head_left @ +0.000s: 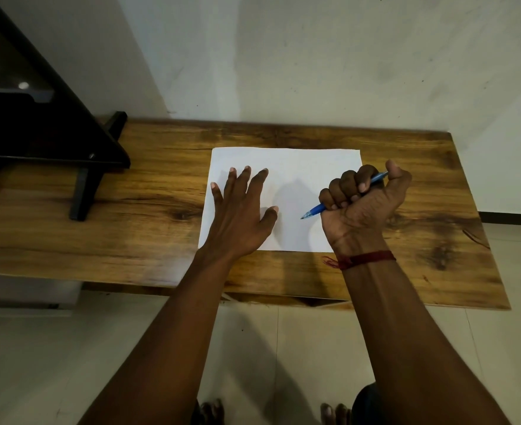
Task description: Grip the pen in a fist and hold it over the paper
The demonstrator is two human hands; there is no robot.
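left hand (241,210) lies spread flat on white paper (299,167); right hand (363,197) fists a blue pen (314,210), tip just above. writing seems about to begin; next, lower tip.

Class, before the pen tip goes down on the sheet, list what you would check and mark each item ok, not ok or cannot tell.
1. Sheet of paper lies flat on the wooden table: ok.
2. Left hand rests on the sheet's left part, fingers straight and spread: ok.
3. Right hand grips the blue pen: ok, though it is a fist grip with the thumb raised, not a writing pinch: not ok for fine lines.
4. Pen tip points down-left over the sheet: ok; whether it touches the paper: cannot tell.
5. Visible paper is unmarked: ok.
6. Black stand stands apart from the sheet, to its left: ok.
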